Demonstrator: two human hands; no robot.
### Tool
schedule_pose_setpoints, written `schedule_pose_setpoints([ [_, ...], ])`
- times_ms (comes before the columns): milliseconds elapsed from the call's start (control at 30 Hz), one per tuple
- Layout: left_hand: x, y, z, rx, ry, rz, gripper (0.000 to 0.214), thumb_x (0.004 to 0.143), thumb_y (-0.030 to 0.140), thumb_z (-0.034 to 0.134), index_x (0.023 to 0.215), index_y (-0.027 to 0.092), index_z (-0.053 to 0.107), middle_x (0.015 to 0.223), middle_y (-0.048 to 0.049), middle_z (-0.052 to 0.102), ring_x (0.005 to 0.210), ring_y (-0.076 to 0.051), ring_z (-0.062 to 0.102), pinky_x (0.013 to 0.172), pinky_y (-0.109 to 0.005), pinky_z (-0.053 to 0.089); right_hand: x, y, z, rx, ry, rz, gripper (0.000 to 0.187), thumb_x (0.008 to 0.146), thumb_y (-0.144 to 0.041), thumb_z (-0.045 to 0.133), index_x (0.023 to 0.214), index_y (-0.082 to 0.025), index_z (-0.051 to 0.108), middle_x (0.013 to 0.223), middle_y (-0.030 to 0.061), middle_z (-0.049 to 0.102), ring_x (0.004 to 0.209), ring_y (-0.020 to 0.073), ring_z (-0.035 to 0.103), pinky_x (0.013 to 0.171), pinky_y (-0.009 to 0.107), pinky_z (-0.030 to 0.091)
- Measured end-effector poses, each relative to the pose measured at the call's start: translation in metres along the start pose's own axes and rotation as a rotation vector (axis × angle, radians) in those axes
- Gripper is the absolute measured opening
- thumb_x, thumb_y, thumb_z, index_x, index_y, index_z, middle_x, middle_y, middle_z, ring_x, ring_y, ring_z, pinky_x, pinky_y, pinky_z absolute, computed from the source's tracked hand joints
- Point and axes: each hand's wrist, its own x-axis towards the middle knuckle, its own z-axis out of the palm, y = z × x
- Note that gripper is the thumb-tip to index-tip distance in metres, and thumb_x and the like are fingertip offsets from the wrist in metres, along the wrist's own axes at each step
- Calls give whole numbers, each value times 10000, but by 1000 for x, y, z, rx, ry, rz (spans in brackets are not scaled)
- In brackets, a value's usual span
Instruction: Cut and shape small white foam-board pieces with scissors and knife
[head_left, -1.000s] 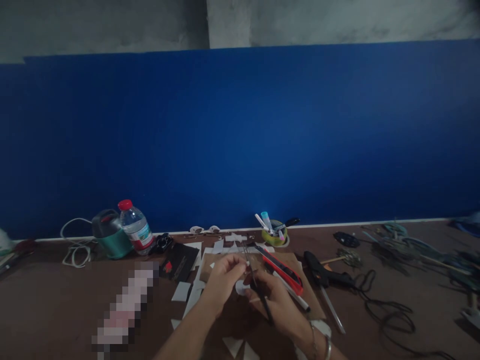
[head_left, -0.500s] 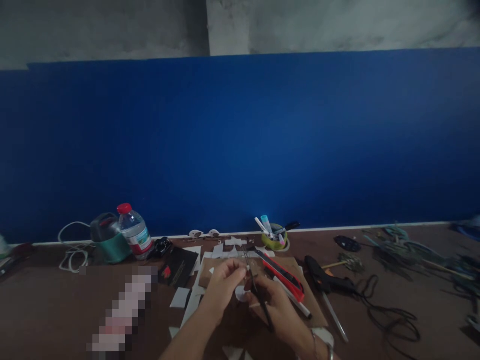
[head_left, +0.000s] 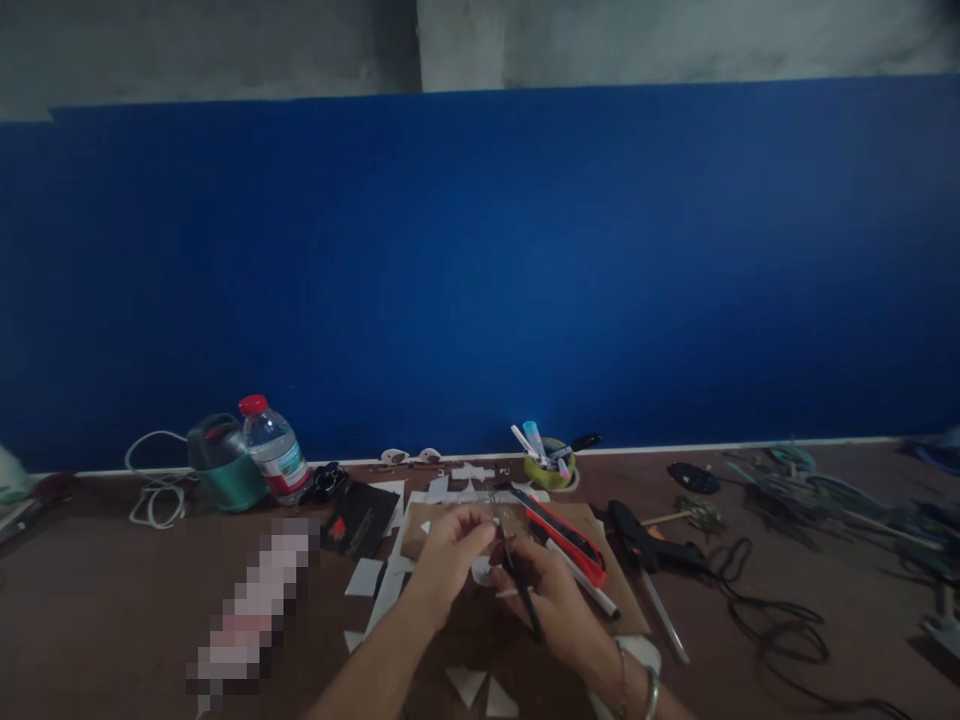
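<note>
My left hand is closed, thumb and forefinger pinching a small pale piece whose shape I cannot make out, probably paper. Just right of it, my right hand grips a pair of dark scissors, with the thin blades pointing away from me beside the left fingertips. A small white paper disc shows between the two hands. Both hands are over a brown cardboard sheet. On that sheet, right of the scissors, lie a red utility knife and a white marker with a black end.
White paper scraps lie around the cardboard. A black glue gun with its cord is at right, near tangled wires and stems. A tape roll holds pens at the back. A water bottle and a black booklet are left.
The view has tilted slightly, so the table items sit a little higher in the picture. Both hands keep almost the same pose, with the scissors still beside the left fingertips.
</note>
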Motion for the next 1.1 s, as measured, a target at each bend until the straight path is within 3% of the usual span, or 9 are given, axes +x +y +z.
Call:
schedule_pose_setpoints([
  [733,-3,9,0,28,8,17,175,658,299,666,687,167,556,692,-6,628,695,-145,542,694,-259,394,-1,6,-2,-22,-14,66,210,786,-360,596,777,-150,585,583,-39,471,515,95,395,455,197,314],
  [933,-3,8,1,38,-13,24,207,656,325,680,657,158,558,689,-20,627,676,-142,534,683,-262,398,1,-1,-3,-97,1,11,173,775,-314,594,728,-148,581,604,-29,491,543,102,416,483,205,329],
  [1100,0,4,-5,104,-14,20,167,661,295,672,676,153,585,693,-20,627,672,-146,540,686,-266,393,1,-6,-5,-81,-34,56,152,751,-295,621,761,-150,575,612,-35,487,553,100,415,492,199,334],
])
